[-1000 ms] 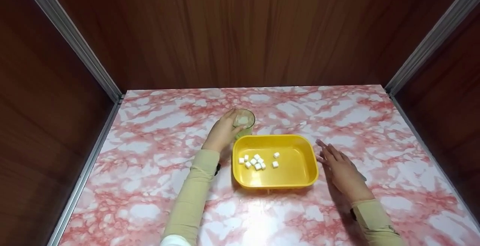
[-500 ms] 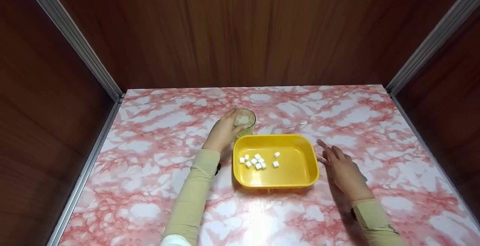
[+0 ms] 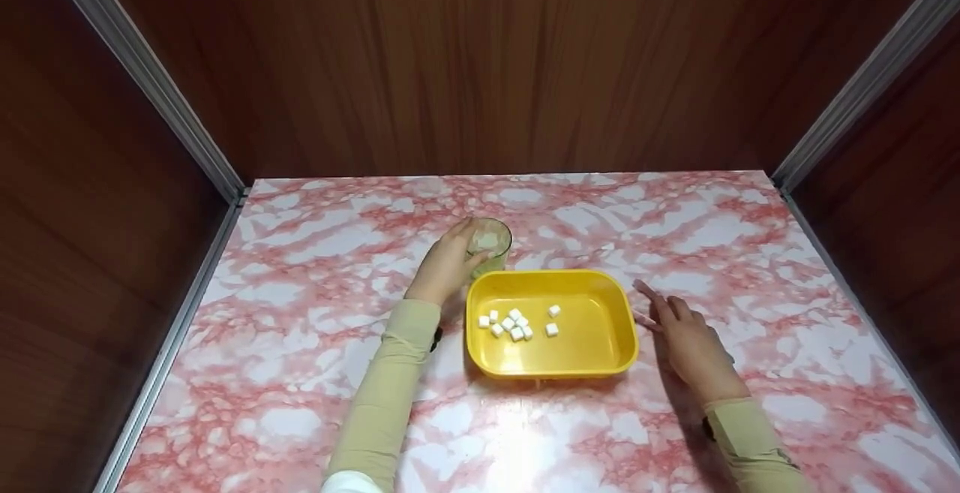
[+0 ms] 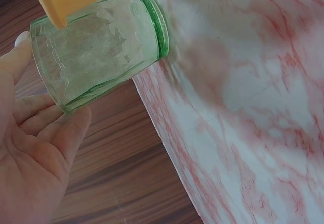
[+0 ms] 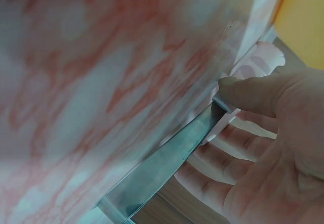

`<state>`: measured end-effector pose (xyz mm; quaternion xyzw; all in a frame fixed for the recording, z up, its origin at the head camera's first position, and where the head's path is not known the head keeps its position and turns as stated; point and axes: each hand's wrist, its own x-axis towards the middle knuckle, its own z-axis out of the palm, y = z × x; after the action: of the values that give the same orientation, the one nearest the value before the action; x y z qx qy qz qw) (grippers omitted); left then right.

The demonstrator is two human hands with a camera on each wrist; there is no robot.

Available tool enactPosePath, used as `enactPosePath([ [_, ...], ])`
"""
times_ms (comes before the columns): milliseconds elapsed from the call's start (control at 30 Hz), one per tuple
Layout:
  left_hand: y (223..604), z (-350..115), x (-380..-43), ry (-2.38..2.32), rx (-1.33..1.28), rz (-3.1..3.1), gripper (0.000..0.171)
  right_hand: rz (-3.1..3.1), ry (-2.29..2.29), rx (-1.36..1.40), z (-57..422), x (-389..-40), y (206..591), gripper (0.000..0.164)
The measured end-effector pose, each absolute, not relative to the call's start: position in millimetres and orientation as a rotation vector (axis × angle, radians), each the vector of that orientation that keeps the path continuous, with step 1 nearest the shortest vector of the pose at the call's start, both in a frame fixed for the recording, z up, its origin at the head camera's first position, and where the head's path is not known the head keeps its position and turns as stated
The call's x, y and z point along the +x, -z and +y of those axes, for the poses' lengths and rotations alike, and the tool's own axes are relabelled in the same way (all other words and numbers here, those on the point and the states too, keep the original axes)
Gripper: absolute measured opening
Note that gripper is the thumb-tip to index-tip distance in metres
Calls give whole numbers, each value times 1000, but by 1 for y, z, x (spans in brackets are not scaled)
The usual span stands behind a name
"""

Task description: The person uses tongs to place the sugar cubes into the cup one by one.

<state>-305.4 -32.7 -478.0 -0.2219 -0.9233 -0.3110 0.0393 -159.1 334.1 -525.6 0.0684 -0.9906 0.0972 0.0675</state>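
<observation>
We note the left hand gripping the glass and the right hand pinching the tongs, and advise a firm base and light, even squeeze.

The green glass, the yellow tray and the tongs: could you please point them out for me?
Green glass (image 4: pixel 104 52): left wrist view, on its side wall.
Yellow tray (image 3: pixel 589 335): head view, on its bare floor.
Tongs (image 5: pixel 164 163): right wrist view, on a metal arm.
</observation>
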Motion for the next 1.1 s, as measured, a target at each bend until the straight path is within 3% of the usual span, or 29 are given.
enactPosePath([
  [600, 476, -32, -305, 951, -699, -2825, 63, -2961, -184, 192, 337, -158, 522, 59],
  [833, 478, -32, -306, 958, -692, -2827, 65, -2922, -261, 179, 337, -156, 522, 45],
  [1100, 479, -33, -304, 947, -684, -2824, 64, -2890, -252, 178, 339, -153, 521, 48],
])
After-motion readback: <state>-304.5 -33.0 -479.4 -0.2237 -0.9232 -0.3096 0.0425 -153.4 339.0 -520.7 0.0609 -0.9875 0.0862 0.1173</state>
